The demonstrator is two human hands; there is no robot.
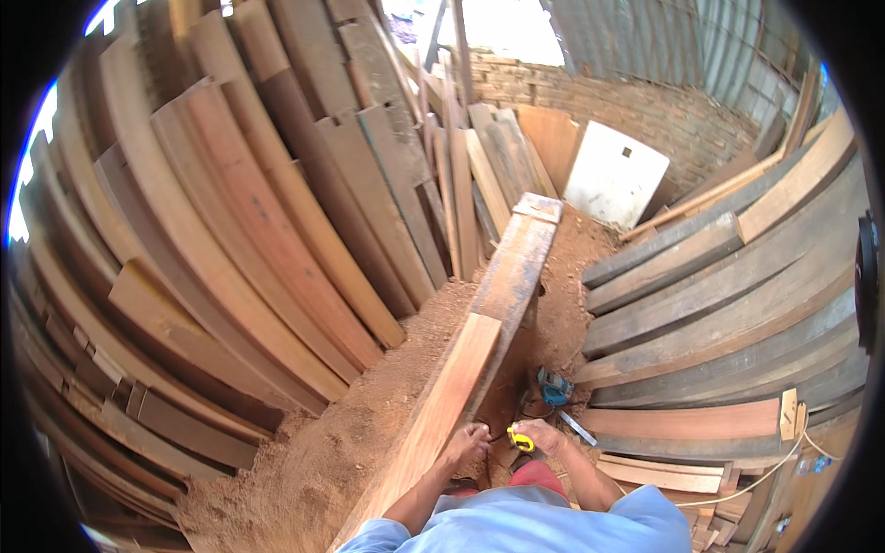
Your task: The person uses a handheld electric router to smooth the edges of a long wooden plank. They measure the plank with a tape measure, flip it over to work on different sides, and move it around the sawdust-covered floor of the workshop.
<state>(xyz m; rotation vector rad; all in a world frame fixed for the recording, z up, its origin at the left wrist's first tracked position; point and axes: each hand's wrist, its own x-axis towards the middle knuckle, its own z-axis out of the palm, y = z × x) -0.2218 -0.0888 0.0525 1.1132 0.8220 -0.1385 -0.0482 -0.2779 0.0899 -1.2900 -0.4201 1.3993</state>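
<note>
My right hand is closed around a yellow tape measure, held in front of my body. Close by on the left, my left hand has its fingers curled in over the near part of a reddish plank. Whatever those fingers hold, if anything, is too small to make out. The plank lies lengthwise on a long, worn wooden beam that runs away from me. To the right of the beam, a blue power tool rests low down near a pale flat strip.
Many upright boards lean along the left side. Thick timbers are stacked on the right, with a pale cable over offcuts. A white panel leans by the brick wall. The floor is brown sawdust or soil.
</note>
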